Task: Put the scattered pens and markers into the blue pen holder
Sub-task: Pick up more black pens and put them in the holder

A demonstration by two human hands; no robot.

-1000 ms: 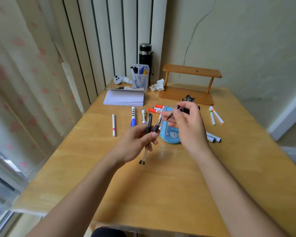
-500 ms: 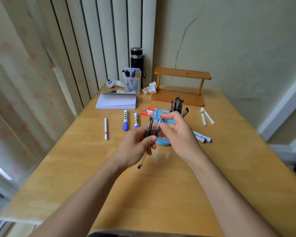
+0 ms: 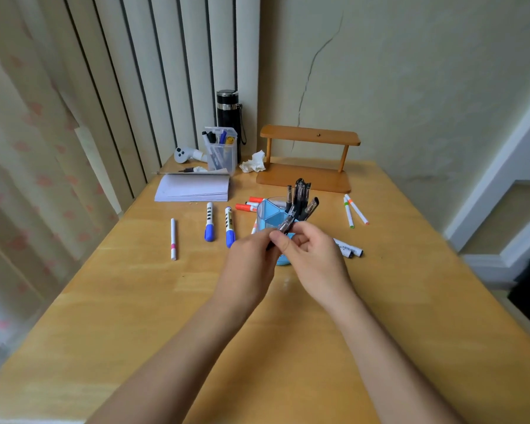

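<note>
Right hand [image 3: 312,255] thumb and forefinger pinched on a black gel pen [image 3: 286,225], gripped mid-barrel, cap end tilted up toward the blue pen holder [image 3: 268,217]. Left hand [image 3: 251,258] fingers closed on the same pen's lower end; any second pen hidden behind the knuckles, cannot tell.

Pen probably light, rigid, smooth plastic: slips if pinched loosely, so hold mid-barrel near the balance point and drop it in end-first.

Holder just beyond both hands, partly hidden by them. Black pens [image 3: 300,194] already standing in the right compartment, left one looking empty. Likely light too, could tip if bumped at the rim.

Still flat on the wooden table [image 3: 135,316]:
- blue-capped markers [image 3: 209,221]
- red markers [image 3: 251,204]
- thin pink-banded pen [image 3: 173,239]
- green and orange pens [image 3: 354,211]
- black-capped markers [image 3: 348,248]
</note>
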